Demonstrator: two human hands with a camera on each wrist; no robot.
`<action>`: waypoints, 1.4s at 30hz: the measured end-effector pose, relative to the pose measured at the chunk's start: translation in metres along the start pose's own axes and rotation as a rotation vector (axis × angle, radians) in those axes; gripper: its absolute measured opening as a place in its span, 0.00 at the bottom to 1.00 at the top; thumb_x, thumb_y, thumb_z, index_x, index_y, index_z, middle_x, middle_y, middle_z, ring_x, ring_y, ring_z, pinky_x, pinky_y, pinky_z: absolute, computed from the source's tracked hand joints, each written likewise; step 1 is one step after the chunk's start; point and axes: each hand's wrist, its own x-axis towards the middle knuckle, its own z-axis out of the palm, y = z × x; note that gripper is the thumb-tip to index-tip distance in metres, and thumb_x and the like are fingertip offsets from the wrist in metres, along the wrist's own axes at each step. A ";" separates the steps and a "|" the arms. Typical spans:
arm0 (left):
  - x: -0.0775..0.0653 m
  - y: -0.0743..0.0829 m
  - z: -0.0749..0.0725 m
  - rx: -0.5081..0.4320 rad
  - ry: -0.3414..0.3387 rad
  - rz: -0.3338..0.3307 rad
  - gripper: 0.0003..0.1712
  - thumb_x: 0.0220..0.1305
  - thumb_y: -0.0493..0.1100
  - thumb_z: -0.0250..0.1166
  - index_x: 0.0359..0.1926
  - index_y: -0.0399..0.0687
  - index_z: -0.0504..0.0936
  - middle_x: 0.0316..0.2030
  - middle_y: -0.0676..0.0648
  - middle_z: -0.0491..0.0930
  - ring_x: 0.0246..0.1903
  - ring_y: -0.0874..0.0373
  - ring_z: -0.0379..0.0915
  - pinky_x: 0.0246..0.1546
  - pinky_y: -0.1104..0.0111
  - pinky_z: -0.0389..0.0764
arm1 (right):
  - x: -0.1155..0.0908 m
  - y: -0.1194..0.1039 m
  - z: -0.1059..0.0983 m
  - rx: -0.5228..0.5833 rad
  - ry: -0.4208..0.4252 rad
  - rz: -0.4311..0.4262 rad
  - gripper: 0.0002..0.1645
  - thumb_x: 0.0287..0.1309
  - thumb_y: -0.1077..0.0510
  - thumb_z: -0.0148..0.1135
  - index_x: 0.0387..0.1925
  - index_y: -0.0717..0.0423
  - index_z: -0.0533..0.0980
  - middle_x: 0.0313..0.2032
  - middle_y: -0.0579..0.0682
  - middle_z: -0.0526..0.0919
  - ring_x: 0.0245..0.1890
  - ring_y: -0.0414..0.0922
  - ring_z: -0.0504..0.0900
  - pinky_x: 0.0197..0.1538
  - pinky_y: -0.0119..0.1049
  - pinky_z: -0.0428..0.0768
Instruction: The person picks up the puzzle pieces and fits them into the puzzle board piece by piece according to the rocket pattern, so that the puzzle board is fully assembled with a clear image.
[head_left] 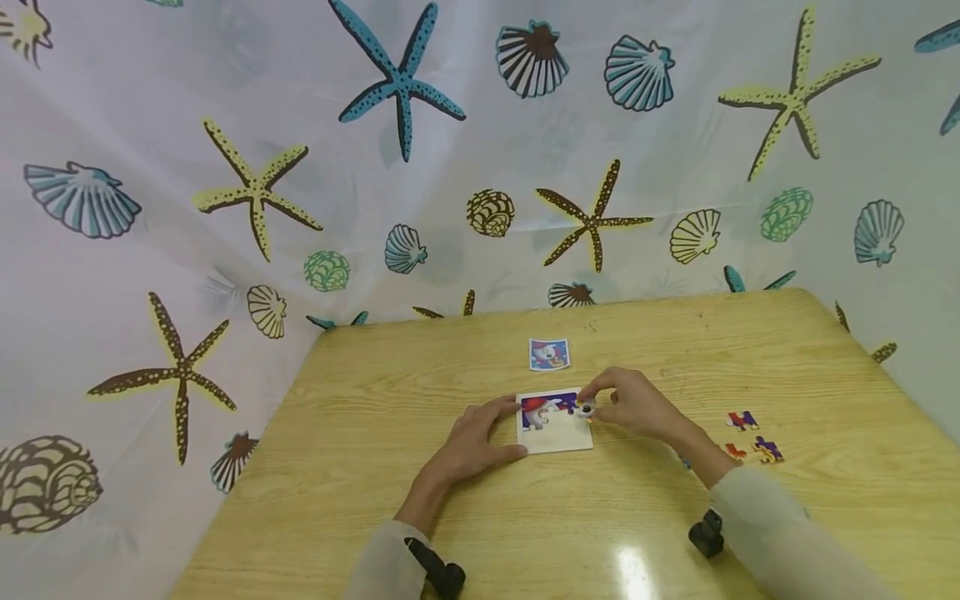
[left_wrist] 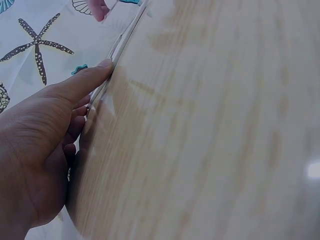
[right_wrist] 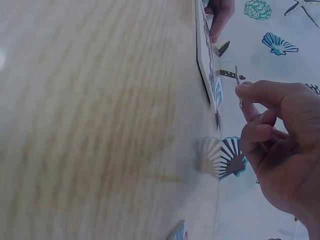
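Observation:
A small white-framed puzzle board [head_left: 558,435] lies on the table, its upper and left parts filled with a printed picture and the rest of its base bare. My left hand [head_left: 477,440] grips the board's left side, with the thumb near the bottom left corner and the fingers by the top left. In the left wrist view, the thumb [left_wrist: 87,82] presses on the board's edge. My right hand [head_left: 632,403] pinches a puzzle piece [head_left: 586,409] over the board's right side. The right wrist view shows this piece [right_wrist: 237,75] edge-on between thumb and index finger, raised off the board.
Above the board lies a square picture card [head_left: 549,355]. Several loose pieces, such as a purple and yellow one [head_left: 768,450] and a red one [head_left: 742,421], lie to the right. My right forearm partly covers a blue piece [head_left: 684,461]. A patterned curtain [head_left: 450,192] hangs behind the wooden table [head_left: 405,375].

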 end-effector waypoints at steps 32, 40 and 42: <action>0.003 -0.002 0.001 0.007 -0.009 0.026 0.42 0.63 0.59 0.74 0.75 0.58 0.71 0.79 0.58 0.60 0.73 0.49 0.57 0.72 0.45 0.59 | 0.030 -0.005 0.046 -0.044 -0.044 0.049 0.14 0.55 0.71 0.71 0.43 0.58 0.89 0.42 0.48 0.87 0.47 0.48 0.82 0.53 0.46 0.80; 0.001 -0.003 0.001 0.004 -0.010 0.023 0.42 0.63 0.58 0.74 0.75 0.58 0.71 0.79 0.58 0.60 0.73 0.50 0.57 0.73 0.46 0.58 | 0.030 -0.007 0.050 -0.029 -0.052 0.082 0.14 0.57 0.71 0.69 0.43 0.57 0.89 0.42 0.48 0.87 0.47 0.48 0.82 0.53 0.46 0.80; 0.000 -0.003 0.000 0.004 -0.008 0.026 0.42 0.63 0.58 0.74 0.75 0.57 0.71 0.79 0.57 0.61 0.73 0.49 0.57 0.72 0.46 0.58 | 0.030 -0.008 0.051 -0.024 -0.052 0.095 0.13 0.58 0.71 0.70 0.44 0.57 0.89 0.43 0.48 0.86 0.48 0.48 0.82 0.54 0.47 0.80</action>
